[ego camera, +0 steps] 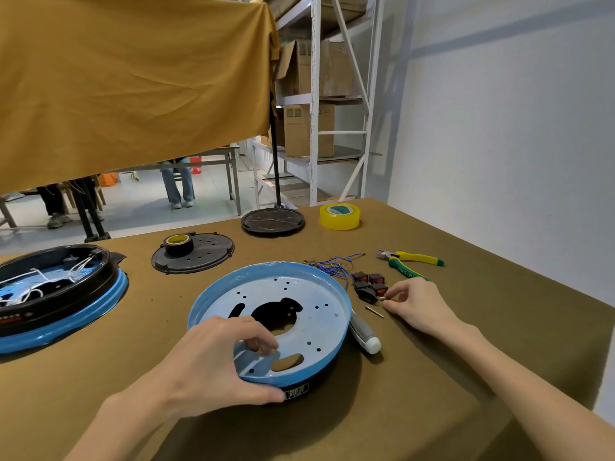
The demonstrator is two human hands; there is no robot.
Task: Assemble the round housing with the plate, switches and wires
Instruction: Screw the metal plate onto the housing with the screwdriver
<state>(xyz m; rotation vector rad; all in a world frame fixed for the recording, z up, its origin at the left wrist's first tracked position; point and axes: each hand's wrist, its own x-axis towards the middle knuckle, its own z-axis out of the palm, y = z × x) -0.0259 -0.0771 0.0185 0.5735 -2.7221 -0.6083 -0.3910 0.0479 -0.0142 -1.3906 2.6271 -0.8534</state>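
Right hand (411, 299) pinches a small screw (382, 298) just right of the housing (319, 327); left hand (213, 364) grips its near rim.

surface (432, 361): brown, felt-like
centre: blue round housing (327, 357)
left: second housing (83, 314), perforated black plate (206, 257)
far: black disc (273, 221), yellow tape roll (339, 216)
right: switches (369, 282), blue wires (329, 266), pliers (411, 259), screwdriver (366, 332), screw (374, 311)

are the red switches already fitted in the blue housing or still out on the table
Out. The red switches lie on the table beside the blue housing.
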